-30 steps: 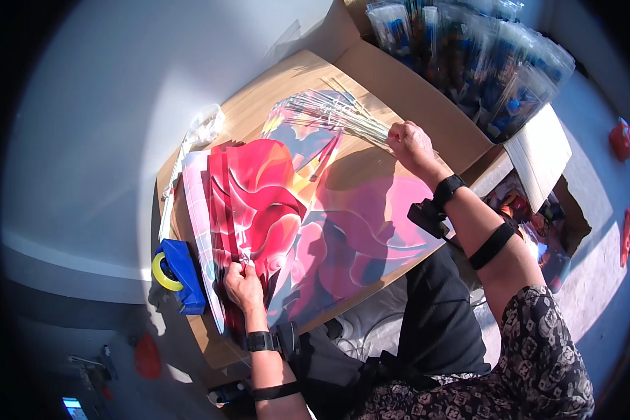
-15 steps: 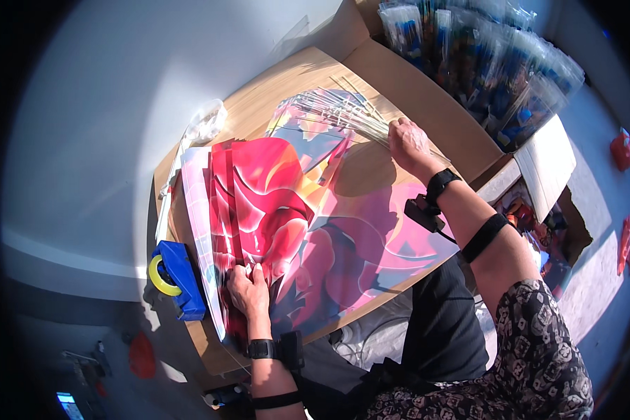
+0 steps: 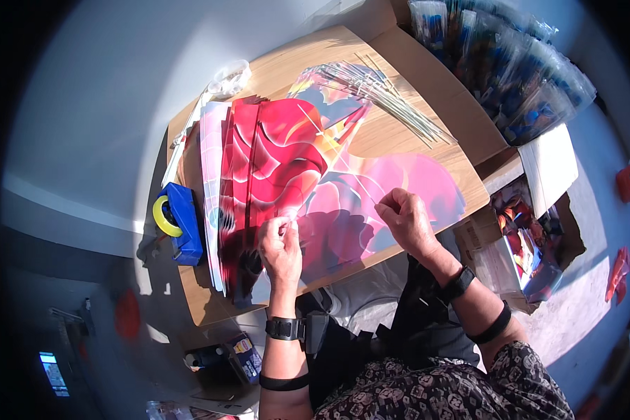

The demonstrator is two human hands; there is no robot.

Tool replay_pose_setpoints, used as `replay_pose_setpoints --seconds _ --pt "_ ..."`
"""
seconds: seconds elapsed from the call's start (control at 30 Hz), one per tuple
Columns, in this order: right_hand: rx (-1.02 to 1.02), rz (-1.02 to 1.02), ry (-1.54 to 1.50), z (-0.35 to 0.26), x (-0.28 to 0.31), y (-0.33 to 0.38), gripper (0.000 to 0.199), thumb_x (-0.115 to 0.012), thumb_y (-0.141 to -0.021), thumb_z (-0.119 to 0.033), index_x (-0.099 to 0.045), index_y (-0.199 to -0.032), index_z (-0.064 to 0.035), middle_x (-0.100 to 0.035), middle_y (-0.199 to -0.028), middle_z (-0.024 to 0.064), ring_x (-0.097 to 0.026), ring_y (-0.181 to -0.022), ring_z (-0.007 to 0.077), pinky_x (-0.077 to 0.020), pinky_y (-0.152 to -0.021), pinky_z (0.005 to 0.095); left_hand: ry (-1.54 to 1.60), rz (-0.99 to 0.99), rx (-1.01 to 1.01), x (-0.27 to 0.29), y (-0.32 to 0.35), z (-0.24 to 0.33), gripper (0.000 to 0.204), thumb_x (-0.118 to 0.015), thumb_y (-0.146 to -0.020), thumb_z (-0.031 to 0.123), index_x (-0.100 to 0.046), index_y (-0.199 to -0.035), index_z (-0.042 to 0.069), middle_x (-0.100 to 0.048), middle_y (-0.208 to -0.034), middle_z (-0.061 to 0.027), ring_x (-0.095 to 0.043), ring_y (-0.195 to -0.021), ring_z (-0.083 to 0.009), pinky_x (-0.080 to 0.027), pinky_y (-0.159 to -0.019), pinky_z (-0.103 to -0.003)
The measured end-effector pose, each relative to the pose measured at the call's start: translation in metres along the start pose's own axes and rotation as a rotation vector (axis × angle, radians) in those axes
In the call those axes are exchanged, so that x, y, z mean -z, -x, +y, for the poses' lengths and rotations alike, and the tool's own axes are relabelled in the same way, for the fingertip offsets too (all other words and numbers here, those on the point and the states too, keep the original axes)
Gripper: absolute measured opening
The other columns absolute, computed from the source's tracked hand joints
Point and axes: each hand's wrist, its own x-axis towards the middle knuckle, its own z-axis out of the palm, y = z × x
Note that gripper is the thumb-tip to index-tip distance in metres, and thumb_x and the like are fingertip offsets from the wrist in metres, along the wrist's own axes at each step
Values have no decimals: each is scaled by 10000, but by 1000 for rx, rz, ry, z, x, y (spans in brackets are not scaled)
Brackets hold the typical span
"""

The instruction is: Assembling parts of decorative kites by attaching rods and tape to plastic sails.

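Observation:
My right hand (image 3: 407, 222) pinches the lower end of a thin pale stick (image 3: 344, 165), which slants up and left across the printed sheets. My left hand (image 3: 281, 250) is closed in a pinch at the lower edge of the red petal-patterned sheets (image 3: 280, 143); what lies between its fingers is too small to make out. Beneath and to the right spreads a pink and grey patterned sheet (image 3: 416, 185) with a curved edge. A loose bundle of thin sticks (image 3: 399, 105) lies at the back right of the wooden table (image 3: 273, 70).
On the table's left edge sits a blue tape dispenser (image 3: 186, 225) with yellow tape. A clear round container (image 3: 229, 78) stands at the back left. Clear-bagged items (image 3: 518, 70) fill a large cardboard box (image 3: 441, 87) at the right. A smaller open carton (image 3: 532, 231) holds colourful pieces.
My right hand has left the stick bundle and come down toward me with one stick. My left hand has shifted slightly up and right. The view has tilted too.

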Motion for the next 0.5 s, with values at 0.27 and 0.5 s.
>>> replay_pose_setpoints --seconds 0.27,0.5 --pt "-38 -76 -153 30 -55 107 132 -654 -830 -79 -608 -836 45 -634 -681 135 -590 -628 152 -476 -594 312 660 -96 340 -41 97 51 33 -615 -874 -6 -622 -906 -12 -646 -777 -53 -574 -630 -82 -487 -602 -211" --pt "25 -13 -40 20 -25 89 142 -673 -795 -51 -593 -889 20 -619 -756 124 -590 -661 214 -479 -615 327 106 -153 47 -4 102 28 63 -585 -824 -57 -600 -848 -1 -597 -693 -49 -564 -598 -103 -460 -572 -254"
